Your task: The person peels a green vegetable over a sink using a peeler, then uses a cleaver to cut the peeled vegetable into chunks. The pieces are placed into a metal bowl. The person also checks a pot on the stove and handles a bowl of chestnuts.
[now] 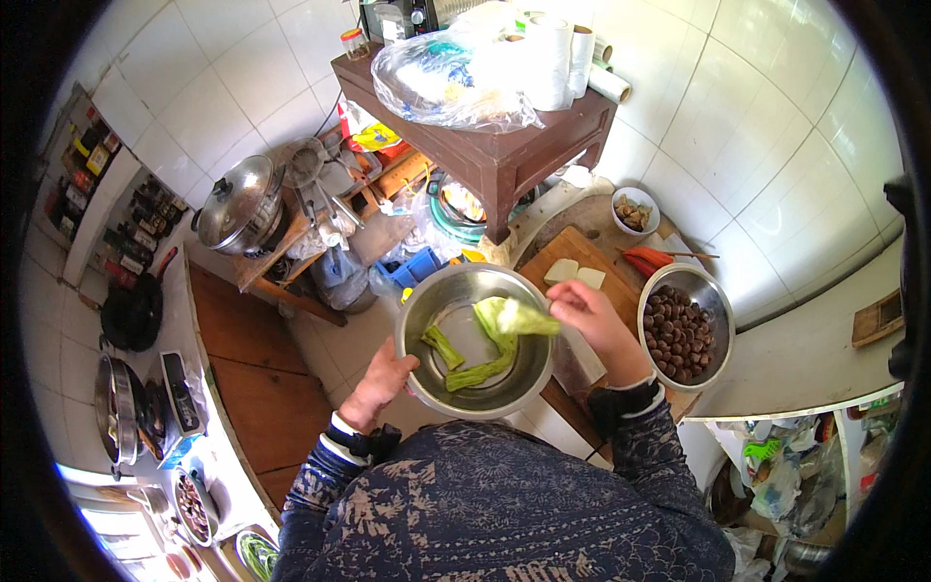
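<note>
A round stainless-steel bowl (418,367) is in front of my body, its left rim gripped by my left hand (382,378). The thumb lies over the edge. My right hand (593,320) is above the bowl's right side, fingers closed on a blurred pale-green vegetable piece (529,320) with whitish flesh. Several green vegetable pieces (476,373) lie inside the bowl. Just right of it is a wooden cutting board (567,244) with white cut blocks (574,273), partly behind my right hand. A flat greyish blade-like object (578,356) shows below that hand.
A steel bowl of brown rounded pieces (676,335) stands to the right, near red peppers (647,260) and a small white bowl (635,211). Ahead is a dark wooden table (502,138). A lidded pot (241,204) sits at left; a counter edge (218,407) runs alongside.
</note>
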The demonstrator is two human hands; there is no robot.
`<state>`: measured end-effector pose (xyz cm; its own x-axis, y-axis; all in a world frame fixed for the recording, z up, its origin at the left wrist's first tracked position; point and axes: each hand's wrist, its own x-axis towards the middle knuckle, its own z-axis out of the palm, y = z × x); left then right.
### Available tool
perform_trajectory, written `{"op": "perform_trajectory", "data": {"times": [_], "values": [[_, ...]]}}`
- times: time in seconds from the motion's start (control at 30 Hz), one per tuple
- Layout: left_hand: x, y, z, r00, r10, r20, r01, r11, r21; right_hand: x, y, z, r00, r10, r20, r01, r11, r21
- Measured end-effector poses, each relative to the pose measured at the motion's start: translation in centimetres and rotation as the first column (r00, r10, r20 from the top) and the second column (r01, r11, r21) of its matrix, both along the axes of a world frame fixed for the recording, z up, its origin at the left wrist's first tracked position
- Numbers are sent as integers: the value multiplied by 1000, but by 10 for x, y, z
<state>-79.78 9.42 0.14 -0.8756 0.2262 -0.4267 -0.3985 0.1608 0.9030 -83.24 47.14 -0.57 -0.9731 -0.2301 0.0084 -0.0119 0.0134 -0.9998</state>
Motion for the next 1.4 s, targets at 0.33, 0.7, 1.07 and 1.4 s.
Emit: {"op": "perform_trajectory", "data": {"times": [0.33,0.7,1.07,1.4], "values": [[0,5,6,999,27,-23,-27,1000,-7,-60,30,-43,962,-254,-103,144,152,978],[-7,11,8,999,39,21,-39,999,-27,-18,-3,26,955,-208,-213,294,778,555],[-7,5,-7,999,11,-36,-9,999,53,-68,11,-47,980,-96,-173,193,276,941],[-6,12,4,1000,-5,-29,6,999,32,-89,31,-101,885,-459,-83,444,774,451]]}}
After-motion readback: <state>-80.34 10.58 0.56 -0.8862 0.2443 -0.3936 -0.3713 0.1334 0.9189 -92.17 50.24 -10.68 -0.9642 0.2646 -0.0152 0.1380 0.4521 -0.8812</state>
